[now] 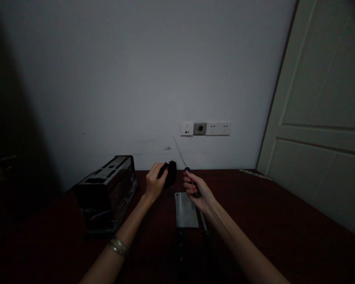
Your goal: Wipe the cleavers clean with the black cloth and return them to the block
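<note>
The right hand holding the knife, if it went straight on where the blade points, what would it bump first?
Probably the wall: the knife in the right hand points up and leftward, and only wall shows beyond its tip. The gap's depth is unclear.

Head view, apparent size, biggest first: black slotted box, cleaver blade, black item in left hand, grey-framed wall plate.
1. Black slotted box
2. Cleaver blade
3. Black item, visible part only; the left hand covers some
4. Grey-framed wall plate
</note>
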The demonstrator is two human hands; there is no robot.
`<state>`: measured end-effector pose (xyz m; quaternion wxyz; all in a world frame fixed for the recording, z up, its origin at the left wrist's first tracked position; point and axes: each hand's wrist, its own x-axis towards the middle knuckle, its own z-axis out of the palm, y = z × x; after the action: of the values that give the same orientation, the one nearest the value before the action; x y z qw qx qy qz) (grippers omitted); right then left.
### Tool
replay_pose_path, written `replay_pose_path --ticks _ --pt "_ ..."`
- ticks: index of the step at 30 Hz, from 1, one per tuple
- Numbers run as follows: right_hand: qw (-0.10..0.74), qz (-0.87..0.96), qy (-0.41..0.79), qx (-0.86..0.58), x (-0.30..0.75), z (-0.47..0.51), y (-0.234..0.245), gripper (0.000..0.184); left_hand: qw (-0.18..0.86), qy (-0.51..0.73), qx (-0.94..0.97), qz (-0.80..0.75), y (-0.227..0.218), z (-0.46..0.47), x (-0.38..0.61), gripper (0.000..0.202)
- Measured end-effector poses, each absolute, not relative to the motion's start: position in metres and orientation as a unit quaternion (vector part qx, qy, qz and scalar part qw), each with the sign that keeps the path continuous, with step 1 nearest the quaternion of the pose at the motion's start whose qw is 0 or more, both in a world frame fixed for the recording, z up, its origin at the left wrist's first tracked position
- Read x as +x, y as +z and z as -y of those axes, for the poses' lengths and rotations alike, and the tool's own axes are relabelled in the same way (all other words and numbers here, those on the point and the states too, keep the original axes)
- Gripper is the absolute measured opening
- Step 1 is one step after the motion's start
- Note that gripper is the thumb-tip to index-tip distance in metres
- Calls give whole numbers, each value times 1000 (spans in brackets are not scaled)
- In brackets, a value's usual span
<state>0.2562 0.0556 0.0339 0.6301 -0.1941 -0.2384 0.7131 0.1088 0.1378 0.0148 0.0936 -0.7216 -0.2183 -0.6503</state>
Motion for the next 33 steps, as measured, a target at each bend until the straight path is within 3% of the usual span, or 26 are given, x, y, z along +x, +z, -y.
replay_pose_path --ticks 3,6,16,24,33 --pt "648 235 691 -220 256 -55 34 11 75 -648 -716 250 19 -137 110 10" --pt "652 251 678 -229 256 -55 34 18 71 -642 -717 263 22 -136 110 10" --pt "594 289 744 -97 269 -63 22 17 94 -631 -724 264 32 -132 104 17" --pt "548 313 774 -64 267 -62 12 25 140 -566 -780 227 33 -122 108 23" --pt "569 396 714 -101 259 -61 4 16 132 -589 -783 146 31 -107 124 21"
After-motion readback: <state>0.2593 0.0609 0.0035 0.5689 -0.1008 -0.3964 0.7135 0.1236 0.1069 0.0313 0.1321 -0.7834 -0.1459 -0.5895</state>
